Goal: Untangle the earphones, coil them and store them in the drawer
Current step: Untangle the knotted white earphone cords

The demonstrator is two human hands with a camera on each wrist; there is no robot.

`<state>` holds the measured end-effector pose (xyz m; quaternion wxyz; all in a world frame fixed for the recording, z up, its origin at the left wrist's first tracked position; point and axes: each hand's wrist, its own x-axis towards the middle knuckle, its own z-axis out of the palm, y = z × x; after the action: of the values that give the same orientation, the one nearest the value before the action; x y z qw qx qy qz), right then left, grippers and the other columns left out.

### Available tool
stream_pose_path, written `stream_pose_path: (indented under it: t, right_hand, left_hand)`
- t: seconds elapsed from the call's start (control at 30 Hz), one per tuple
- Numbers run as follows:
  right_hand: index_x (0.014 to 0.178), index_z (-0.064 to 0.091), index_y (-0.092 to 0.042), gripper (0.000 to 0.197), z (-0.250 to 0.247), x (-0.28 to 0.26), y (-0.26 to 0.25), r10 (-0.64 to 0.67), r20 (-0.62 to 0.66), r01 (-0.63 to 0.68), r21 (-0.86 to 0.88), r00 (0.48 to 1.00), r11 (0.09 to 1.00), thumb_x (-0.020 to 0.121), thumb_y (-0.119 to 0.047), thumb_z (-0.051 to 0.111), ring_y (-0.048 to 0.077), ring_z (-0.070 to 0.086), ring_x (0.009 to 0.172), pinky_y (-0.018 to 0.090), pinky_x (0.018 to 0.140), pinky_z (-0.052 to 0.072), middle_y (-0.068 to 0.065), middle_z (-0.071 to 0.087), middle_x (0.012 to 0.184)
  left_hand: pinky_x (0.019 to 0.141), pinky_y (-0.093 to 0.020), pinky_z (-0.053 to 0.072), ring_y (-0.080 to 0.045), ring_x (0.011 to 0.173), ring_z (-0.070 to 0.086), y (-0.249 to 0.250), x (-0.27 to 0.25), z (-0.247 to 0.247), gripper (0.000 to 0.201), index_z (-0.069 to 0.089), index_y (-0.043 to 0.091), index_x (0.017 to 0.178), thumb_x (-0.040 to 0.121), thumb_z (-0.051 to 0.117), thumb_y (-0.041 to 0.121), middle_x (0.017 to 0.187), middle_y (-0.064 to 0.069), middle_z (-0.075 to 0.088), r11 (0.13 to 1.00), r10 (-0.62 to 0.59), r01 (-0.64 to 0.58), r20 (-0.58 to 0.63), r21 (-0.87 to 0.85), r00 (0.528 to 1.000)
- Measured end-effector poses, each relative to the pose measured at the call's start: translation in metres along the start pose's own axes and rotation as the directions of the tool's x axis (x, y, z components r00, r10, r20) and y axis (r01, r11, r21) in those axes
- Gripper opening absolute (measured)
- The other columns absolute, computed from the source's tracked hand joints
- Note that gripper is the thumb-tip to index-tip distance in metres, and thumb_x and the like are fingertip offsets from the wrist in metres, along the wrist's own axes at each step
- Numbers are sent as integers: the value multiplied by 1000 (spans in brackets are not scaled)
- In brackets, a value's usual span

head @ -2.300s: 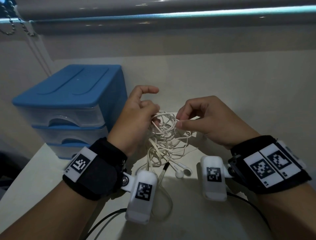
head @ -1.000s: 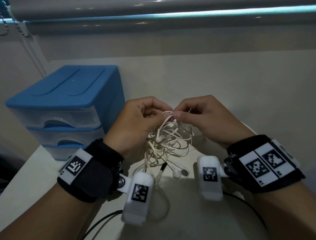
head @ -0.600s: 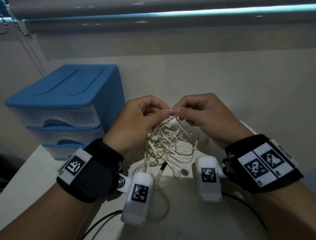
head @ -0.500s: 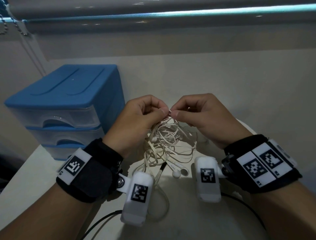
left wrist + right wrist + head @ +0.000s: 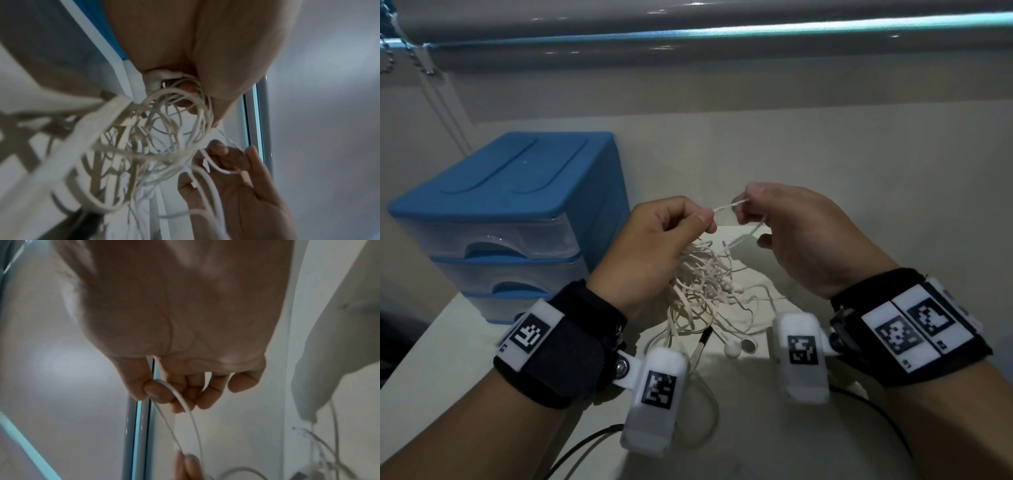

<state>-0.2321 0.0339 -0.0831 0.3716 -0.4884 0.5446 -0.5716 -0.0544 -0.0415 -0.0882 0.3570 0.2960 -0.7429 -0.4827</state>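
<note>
White earphones [image 5: 709,291]: left hand [image 5: 654,246] and right hand [image 5: 801,240], fingers pinching, have drawn one strand taut.

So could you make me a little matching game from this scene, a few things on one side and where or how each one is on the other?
Things:
1. earphone cable tangle
2. earbuds
3. drawer unit
4. left hand

States:
a. stands at the left, all drawers closed
b. lie on the table near the wrists
c. pinches a strand pulled taut to the right hand
d. hangs bunched below the hands

Pairs: 1-d, 2-b, 3-a, 4-c
</note>
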Motion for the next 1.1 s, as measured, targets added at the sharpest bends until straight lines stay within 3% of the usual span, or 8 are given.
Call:
stream_pose_path:
  t: [0.23, 0.3, 0.4, 0.7, 0.83, 0.93, 1.0, 1.1]
  right_hand:
    - [77, 55, -23, 25, -22, -1, -9, -116, -17, 105, 575, 993, 811, 99, -35, 50, 11, 56, 88, 33, 71, 34, -6, 60, 90]
    - [81, 54, -25, 26, -28, 0, -8, -136, -52, 138, 634, 989, 761, 102, -35, 46, 11, 55, 88, 32, 72, 35, -7, 58, 92]
    - [86, 54, -25, 25, -36, 2, -8, -163, -119, 200, 690, 979, 695, 106, -35, 43, 11, 56, 88, 31, 71, 38, -8, 57, 93]
    - [88, 61, -27, 20, -37, 3, -8, -73, -295, 273, 722, 953, 636, 104, -28, 50, 8, 61, 85, 30, 72, 40, -10, 62, 87]
    - [120, 59, -29, 19, -44, 4, -4, -82, -309, 297, 755, 948, 585, 103, -22, 53, 8, 64, 91, 31, 81, 42, -10, 65, 94]
    - [142, 42, -34, 43, -42, 4, -4, -135, -321, 333, 710, 937, 621, 105, -13, 47, 14, 62, 82, 34, 82, 47, -4, 63, 88]
    - [149, 32, -37, 51, -38, 5, -5, -167, -338, 346, 584, 926, 734, 107, -10, 40, 15, 54, 69, 32, 72, 47, 1, 57, 82]
    - [144, 47, -28, 40, -32, 5, -4, -180, -295, 261, 265, 938, 928, 108, -13, 39, 15, 33, 52, 28, 52, 29, 2, 47, 70]
  left_hand:
    - [59, -14, 40, -20, 68, 39, 1, -1, -3, 25, 72, 10, 83, 100, 61, 25, 76, -21, 52, 999, 23, -23, -13, 33, 1000]
    - [58, -13, 41, -20, 67, 39, 1, -1, -3, 25, 72, 9, 85, 100, 61, 25, 76, -26, 52, 999, 12, -12, -8, 37, 1000]
    - [60, -11, 43, -17, 65, 44, 0, -1, -3, 25, 74, 9, 87, 100, 61, 26, 77, -15, 51, 999, -9, 9, -13, 39, 1000]
    - [61, -10, 41, -12, 66, 44, 0, 0, -2, 23, 75, 14, 85, 99, 62, 27, 78, -9, 50, 999, -12, 13, -23, 36, 1000]
    - [64, -8, 42, -9, 65, 47, -1, 1, -3, 24, 74, 12, 85, 99, 62, 26, 79, -10, 49, 999, -32, 33, -39, 18, 999]
    - [66, -10, 44, -11, 70, 49, -1, 1, -2, 23, 75, 13, 85, 99, 62, 27, 83, -11, 53, 999, -37, 38, -37, 26, 999]
    - [67, -11, 44, 1, 69, 54, -1, 1, -3, 23, 75, 11, 86, 99, 61, 25, 84, -11, 56, 999, -31, 32, -48, 30, 998]
    - [72, -17, 44, 11, 68, 55, -1, 0, -3, 22, 75, 11, 87, 99, 61, 24, 82, -3, 61, 999, -34, 37, -64, 32, 997]
